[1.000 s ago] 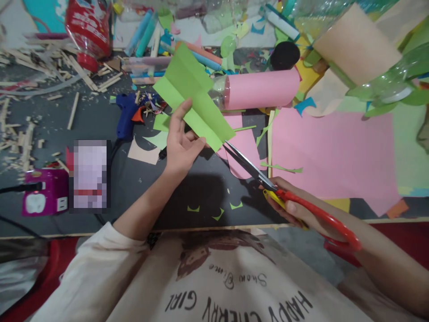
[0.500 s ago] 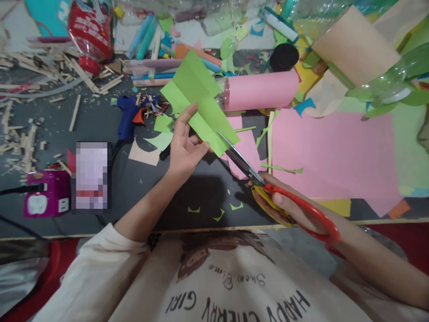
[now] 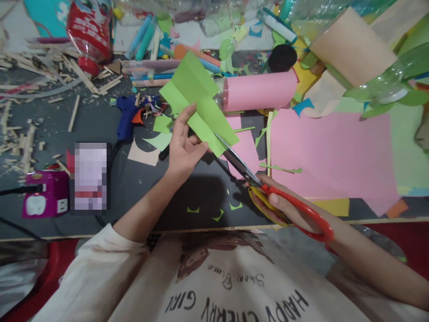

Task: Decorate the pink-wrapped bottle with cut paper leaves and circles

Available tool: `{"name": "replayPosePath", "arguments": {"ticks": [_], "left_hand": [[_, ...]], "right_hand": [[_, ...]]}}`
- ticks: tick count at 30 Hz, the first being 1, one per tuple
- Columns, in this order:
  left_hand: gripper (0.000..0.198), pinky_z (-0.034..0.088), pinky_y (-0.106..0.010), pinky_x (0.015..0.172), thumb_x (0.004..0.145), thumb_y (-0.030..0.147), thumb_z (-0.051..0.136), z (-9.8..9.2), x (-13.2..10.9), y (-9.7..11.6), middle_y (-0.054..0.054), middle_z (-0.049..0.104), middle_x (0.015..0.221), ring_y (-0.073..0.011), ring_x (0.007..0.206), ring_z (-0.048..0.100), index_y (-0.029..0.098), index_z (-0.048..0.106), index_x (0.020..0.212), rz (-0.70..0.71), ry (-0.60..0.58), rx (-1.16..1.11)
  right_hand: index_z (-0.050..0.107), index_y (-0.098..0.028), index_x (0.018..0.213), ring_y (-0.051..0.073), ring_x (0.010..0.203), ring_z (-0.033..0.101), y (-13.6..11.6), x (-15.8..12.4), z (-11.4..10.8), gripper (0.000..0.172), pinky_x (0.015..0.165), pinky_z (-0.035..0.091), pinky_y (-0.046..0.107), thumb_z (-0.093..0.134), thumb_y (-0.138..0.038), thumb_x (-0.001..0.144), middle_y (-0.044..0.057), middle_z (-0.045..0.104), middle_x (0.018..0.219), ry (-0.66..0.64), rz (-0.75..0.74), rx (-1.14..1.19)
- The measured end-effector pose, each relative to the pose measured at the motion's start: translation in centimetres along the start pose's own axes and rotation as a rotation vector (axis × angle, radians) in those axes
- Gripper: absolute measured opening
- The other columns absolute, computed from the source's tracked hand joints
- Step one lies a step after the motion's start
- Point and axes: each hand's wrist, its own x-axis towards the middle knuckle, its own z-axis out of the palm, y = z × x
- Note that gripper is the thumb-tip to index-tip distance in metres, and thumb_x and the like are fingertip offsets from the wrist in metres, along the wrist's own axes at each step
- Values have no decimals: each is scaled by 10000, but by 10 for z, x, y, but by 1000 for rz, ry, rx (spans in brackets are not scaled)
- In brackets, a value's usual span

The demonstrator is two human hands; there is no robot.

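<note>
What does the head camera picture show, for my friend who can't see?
A person's left hand holds creased green paper while the right hand holds scissors with red and yellow handles, one blade over the paper. Three small green scraps lie on the cluttered dark table, near its front edge.

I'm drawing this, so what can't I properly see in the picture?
In the head view:
Left hand: some fingertips, behind the green paper.
Scissors: lower blade's tip, under the paper.
Pink-wrapped bottle: clear end, partly behind the paper.
Pixelated rectangle: details, hidden by blocks.
Red-labelled bottle: far end, cut off by top edge.
</note>
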Motion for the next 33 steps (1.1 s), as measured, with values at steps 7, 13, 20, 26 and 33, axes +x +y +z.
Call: {"name": "replayPosePath", "arguments": {"ticks": [7,13,20,26,33], "left_hand": [[661,591,-337,853,870,612,549,-2,1,-2,-93,490,1389,-269,1204,591,393,300,1441,4,-1,10],[672,608,-306,782,864,626,546,0,0,-1,-87,494,1382,-236,1090,649,410,288,1445,-23,-16,-21],[672,609,-266,723,864,611,559,-1,0,-1,-80,459,1426,-207,1015,672,423,281,1446,-30,-44,-62],[702,615,-291,702,860,578,596,-1,1,-8,-87,453,1426,-195,945,685,411,280,1464,1,-64,-141],[701,614,-324,728,857,560,614,-3,3,-10,-78,434,1439,-213,980,678,428,288,1463,23,-69,-155]], "right_hand": [[440,-279,973,84,450,272,-7,2,3,460,400,238,228,448,-720,844,-80,337,606,36,1,-18],[424,-284,939,85,443,260,-5,1,4,437,389,204,231,462,-708,844,-82,322,594,39,3,5],[419,-277,978,71,433,242,-9,3,7,487,379,181,206,472,-735,823,-98,303,585,36,32,21],[414,-238,939,43,417,225,-4,6,8,498,367,191,193,482,-721,837,-106,343,582,91,-30,-24],[437,-222,1129,38,423,241,6,5,9,517,359,190,194,510,-660,864,-90,335,647,118,21,6]]}}
